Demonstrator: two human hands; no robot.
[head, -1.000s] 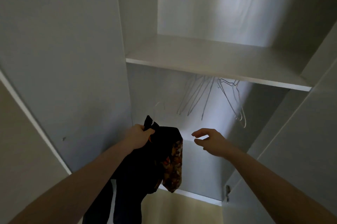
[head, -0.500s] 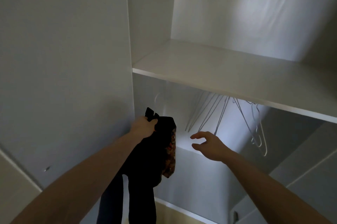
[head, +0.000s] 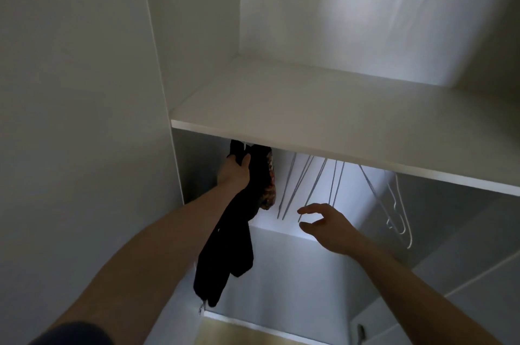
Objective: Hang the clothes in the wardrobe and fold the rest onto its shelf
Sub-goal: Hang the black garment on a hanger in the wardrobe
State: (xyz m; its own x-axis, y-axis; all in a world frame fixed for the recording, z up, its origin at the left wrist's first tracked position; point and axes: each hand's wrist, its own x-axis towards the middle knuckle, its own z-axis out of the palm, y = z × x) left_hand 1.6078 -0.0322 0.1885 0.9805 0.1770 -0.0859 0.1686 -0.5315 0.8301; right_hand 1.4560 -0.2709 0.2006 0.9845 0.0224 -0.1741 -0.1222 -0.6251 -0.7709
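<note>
My left hand [head: 235, 171] grips the top of a black garment [head: 230, 246] with a patterned red-orange lining, raised just under the front edge of the white wardrobe shelf [head: 323, 108]. The garment's top is hidden behind the shelf edge; its dark length hangs down past my forearm. My right hand [head: 326, 225] hovers with fingers spread and loosely bent, holding nothing, just below several empty wire hangers [head: 306, 184] that hang under the shelf.
A white plastic hanger [head: 398, 212] hangs further right under the shelf. The wardrobe's left side panel [head: 168, 35] stands close beside my left arm. A lower white ledge [head: 281, 232] sits behind my hands; wooden floor [head: 239, 335] shows below.
My left hand has lifted the black garment up to the underside of the shelf. My right hand has stayed spread beneath the wire hangers, and the view has tilted downward.
</note>
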